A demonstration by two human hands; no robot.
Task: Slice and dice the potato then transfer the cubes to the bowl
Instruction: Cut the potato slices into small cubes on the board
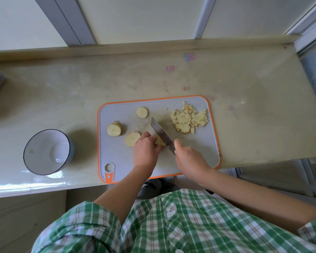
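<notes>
Both curled — left hand [146,149] pins potato slice [160,141], right hand [189,158] grips knife [162,135].

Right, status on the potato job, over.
Left hand holds potato piece. Right hand grips knife. Diced pile on board, not in bowl. Uncut slices between them.

Three round potato slices, pale yellow with thin brown skin, lay flat on the left half of the cutting board [193,150]: a far slice [142,112], a left slice [114,130] and a near slice [132,139]. Just right of the near slice, a potato piece [160,141] sat under the left hand [146,150], with the knife [162,136] gripped by the right hand [190,157] against it. A heap of cubes [189,119] lay at the far right. A white, dark-rimmed bowl [47,152] stood upright left of the board.
</notes>
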